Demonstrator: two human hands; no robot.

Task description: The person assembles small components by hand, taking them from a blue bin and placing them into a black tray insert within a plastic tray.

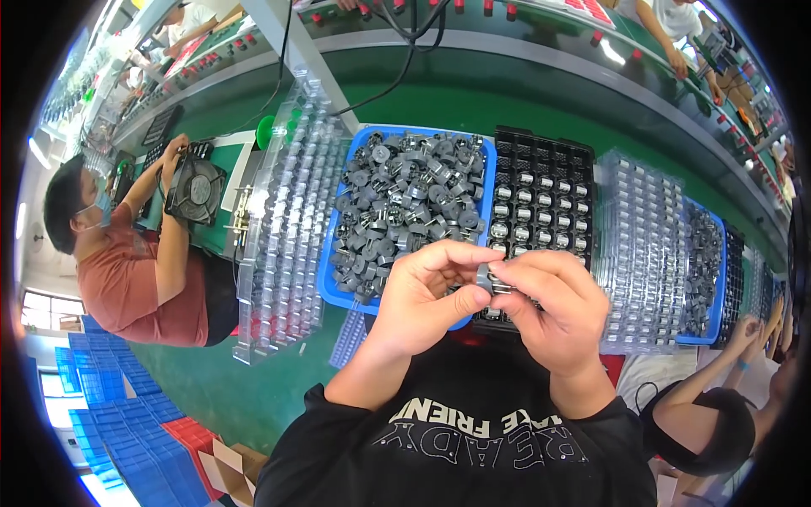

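My left hand [429, 296] and my right hand [557, 306] meet in front of my chest, both closed in a pinch. Between their fingertips is a small grey round plastic part [484, 276] with metal pieces on its right side. Fingers cover much of it, so I cannot make out its full shape. Just beyond, a blue tray [324, 283] is heaped with similar grey round parts [405, 198] that have metal pins. Right of that lies a black compartment tray [583, 159] holding silver metal cylinders [543, 201] in rows, partly hidden behind my right hand.
Clear plastic trays [291, 211] stand at the left, and a stack of clear trays [642, 245] with silver pieces at the right. A co-worker [139, 262] at left handles a black fan [196, 190]. Another person [714, 414] sits close at right. A metal post [308, 63] rises behind.
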